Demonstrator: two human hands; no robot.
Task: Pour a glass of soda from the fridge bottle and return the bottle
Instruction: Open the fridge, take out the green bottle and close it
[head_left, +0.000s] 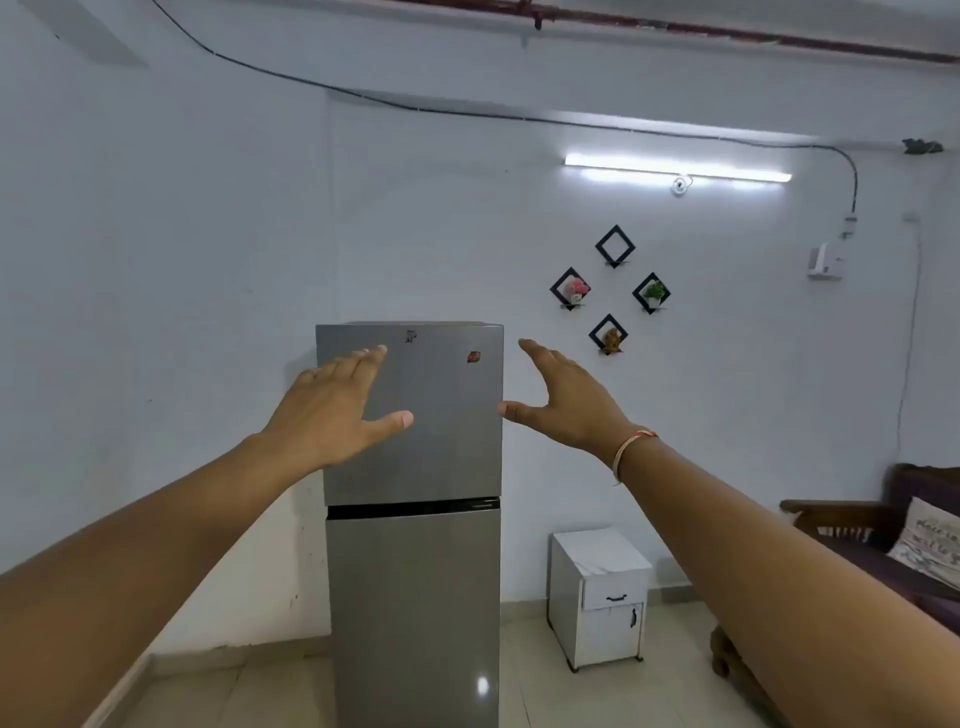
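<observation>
Both hands are reaching forward with fingers straight and spread, holding nothing: the left hand (332, 410) is showing in front of the upper door of the grey fridge (415, 597), the right hand (569, 400) beside its right edge. The fridge is standing shut against the wall, so the bottle is hidden, and a small white cabinet (597, 597) is sitting on the floor to its right.

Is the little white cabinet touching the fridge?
Apart. The head view shows a strip of wall and floor between the fridge and the little white cabinet on its right.
</observation>
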